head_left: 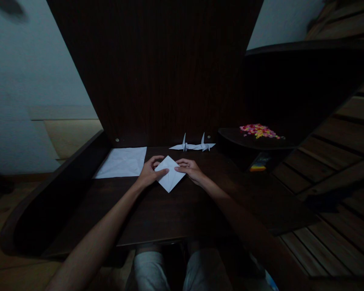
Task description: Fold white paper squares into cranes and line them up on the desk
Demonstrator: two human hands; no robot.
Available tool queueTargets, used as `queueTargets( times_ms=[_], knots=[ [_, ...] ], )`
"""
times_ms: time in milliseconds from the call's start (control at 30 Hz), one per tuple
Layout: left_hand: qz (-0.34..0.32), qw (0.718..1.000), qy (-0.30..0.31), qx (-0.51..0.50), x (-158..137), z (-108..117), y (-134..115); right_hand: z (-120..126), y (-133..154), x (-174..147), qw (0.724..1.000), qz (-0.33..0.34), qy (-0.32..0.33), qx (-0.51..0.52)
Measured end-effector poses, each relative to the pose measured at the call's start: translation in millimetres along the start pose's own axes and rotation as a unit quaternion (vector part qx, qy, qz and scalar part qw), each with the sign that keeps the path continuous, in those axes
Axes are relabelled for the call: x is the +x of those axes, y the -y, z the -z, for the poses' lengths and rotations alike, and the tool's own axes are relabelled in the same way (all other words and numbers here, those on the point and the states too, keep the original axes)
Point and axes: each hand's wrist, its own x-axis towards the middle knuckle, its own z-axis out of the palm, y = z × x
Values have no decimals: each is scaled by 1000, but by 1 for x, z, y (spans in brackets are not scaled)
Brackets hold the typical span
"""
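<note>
A folded white paper square [170, 180], turned like a diamond with crease lines on its lower half, is held just over the dark desk. My left hand [151, 171] grips its left corner, thumb lying on top and fingers curled behind. On the opposite corner my right hand [191, 170] pinches the paper in the same way, its thumb on the upper face. Beyond the hands, two folded white paper cranes [185, 146] stand side by side at the back of the desk. White creased sheets [121, 162] lie flat to the left of my left hand.
The dark wooden desk [157, 218] has a raised side panel [57, 194] on the left and a tall back board [164, 72]. On a small corner shelf [230, 135] at right sits a pile of small colourful pieces [259, 131]. Beneath it is a yellow-and-orange item [257, 168].
</note>
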Motion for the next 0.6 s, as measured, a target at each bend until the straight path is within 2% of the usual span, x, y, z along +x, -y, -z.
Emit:
queueTargets(
  times_ms=[167, 233, 400, 600],
  knots=[
    [-129, 980, -81, 124, 1, -1, 5, -2, 0, -1, 1000, 6, -15, 7],
    [-154, 969, -86, 172, 0, -1, 3, -3, -1, -1, 1000, 8, -15, 12],
    [-168, 959, -31, 225, -4, -2, -2, -5, -1, -1, 1000, 14, -18, 15],
    [-168, 959, -87, 211, -6, -7, -3, -7, 0, -1, 999, 16, -22, 16]
  ],
)
